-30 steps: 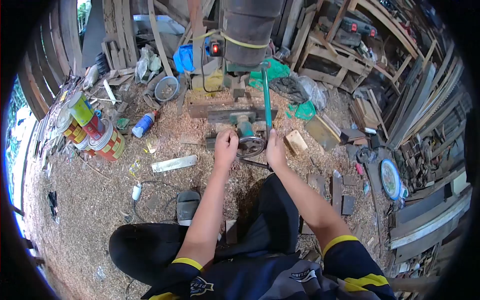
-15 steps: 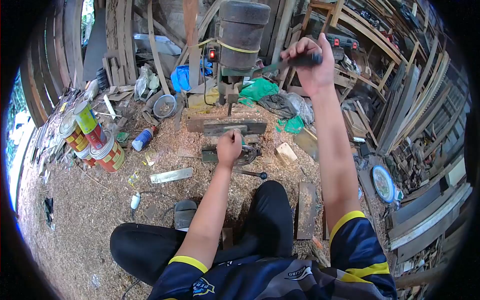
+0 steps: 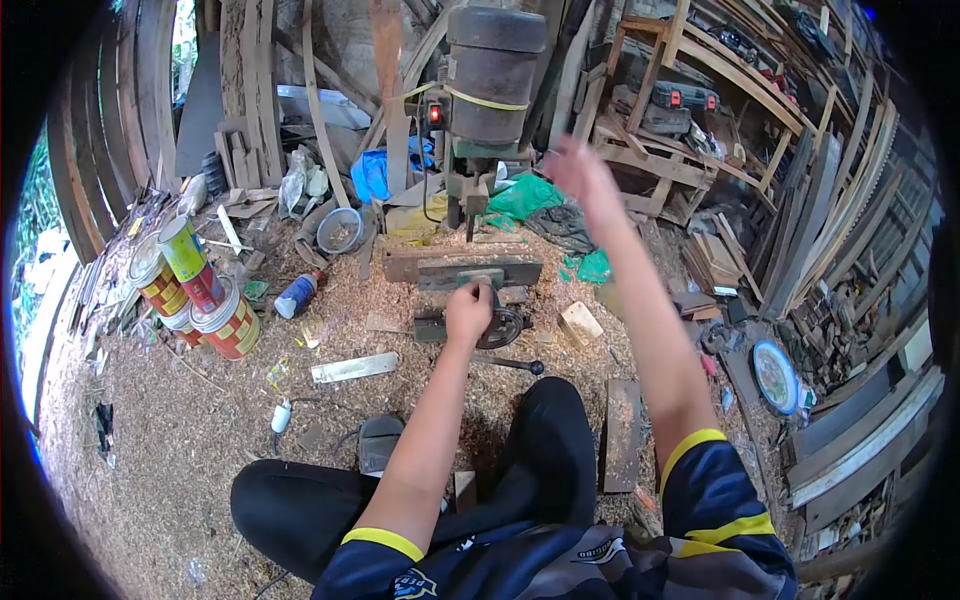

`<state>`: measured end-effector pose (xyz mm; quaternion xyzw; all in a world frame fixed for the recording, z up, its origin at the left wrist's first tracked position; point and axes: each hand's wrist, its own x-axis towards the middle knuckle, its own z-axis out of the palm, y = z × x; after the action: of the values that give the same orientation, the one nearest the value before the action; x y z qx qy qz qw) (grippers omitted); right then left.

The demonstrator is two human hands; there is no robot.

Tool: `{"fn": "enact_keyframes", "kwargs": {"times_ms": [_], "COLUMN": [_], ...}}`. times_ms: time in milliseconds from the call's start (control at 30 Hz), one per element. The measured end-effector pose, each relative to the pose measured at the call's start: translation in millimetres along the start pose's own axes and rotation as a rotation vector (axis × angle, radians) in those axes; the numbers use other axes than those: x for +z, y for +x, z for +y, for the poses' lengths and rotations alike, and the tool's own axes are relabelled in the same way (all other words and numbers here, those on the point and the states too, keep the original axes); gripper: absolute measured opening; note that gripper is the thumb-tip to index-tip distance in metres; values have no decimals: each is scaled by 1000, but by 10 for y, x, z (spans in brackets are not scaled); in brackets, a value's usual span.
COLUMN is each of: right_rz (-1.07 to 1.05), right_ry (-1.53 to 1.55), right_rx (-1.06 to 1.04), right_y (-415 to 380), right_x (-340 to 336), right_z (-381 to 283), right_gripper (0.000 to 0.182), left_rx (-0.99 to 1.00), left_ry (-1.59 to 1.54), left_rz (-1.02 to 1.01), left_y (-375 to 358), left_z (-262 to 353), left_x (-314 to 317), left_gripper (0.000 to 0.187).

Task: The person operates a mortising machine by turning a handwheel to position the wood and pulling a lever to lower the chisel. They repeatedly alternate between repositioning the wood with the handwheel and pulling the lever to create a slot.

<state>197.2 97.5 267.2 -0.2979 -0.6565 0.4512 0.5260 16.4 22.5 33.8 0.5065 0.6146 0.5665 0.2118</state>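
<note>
left hand (image 3: pixel 468 312) grips handwheel (image 3: pixel 503 328), half hidden | right hand (image 3: pixel 577 172) blurred, grip unclear

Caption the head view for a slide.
Seated on sawdust, the left hand grips the handwheel below a drill press; the blurred right hand is raised, empty.

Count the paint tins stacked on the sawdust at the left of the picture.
3 show clearly: the top tin tilted upward, a middle tin left of it, and a lower tin nearest the spray can. A fourth may be hidden beneath.
</note>
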Motion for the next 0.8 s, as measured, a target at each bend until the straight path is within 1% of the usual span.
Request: {"fn": "enact_keyframes", "kwargs": {"times_ms": [33,67,100,133,167,200,267,300,367,400,467,500,533,600,633,667,767,800], "right_rz": [13,-65,-54,-60,-126,-229,-471,-475,-746,-749,-835,-839,-837,-809,-768,-770,-727,-729], "right_ry": [-129,-261,-439,-640,-678,-813,-963,-958,-1090,-1085,-1192,-1286,-1286,-1341,-1308,-1311,-1318,-1386], "right_rx": [70,78,197,262,178,279,470,473,522,527,599,634,638,643,616,612,671,648], "right_y": [-201,-318,-480,-851,-1165,-1367,-1718,-1818,-1971,-1965,-1850,-1791,-1770,-1801,-1821,-1810,-1852,-1835], "right_x": [-8,-161,-283,-149,-115,-114,70,142,271,359,484,570,600,652,640,648,701,815], "right_z": [311,905,1529,1568,1802,2146,2153,2192,2246,2128,1891,1900,1885,1738,1768,1763,1707,1618], "right_gripper": [53,43,35,32,33,39,43,43,44,44,42,42,42,40,37,37,37,37], "left_rx": [-2,-33,-66,-69,-66,-63,-59,-52,-65,-73,-51,-21,-21,-94,-56,-56,-39,-23], "left_ry": [-7,-34,-61,-64,-69,-72,-53,-35,-46,-63,-61,-61,-63,-47,-67,-68,-83,-85], "left_rz": [3,-25,-52,-47,-46,-47,-45,-46,-44,-41,-26,-9,-13,-84,-70,-66,-54,-55], "left_y": [1,-5,-10,-7,-12,-20,-25,-26,-21,-27,-42,-29,-11,-22,2,18,-23,-8], "left_z": [9,43,73,87,95,105,129,128,137,124,91,105,115,144,35,33,20,32], "left_x": [-4,-22,-39,-48,-53,-58,-75,-76,-66,-62,-51,-52,-59,-111,-60,-70,-75,-102], "left_gripper": [39,39,38,38,39,39,39,38,38,38,38,37,37,37,38,38,39,39]}}
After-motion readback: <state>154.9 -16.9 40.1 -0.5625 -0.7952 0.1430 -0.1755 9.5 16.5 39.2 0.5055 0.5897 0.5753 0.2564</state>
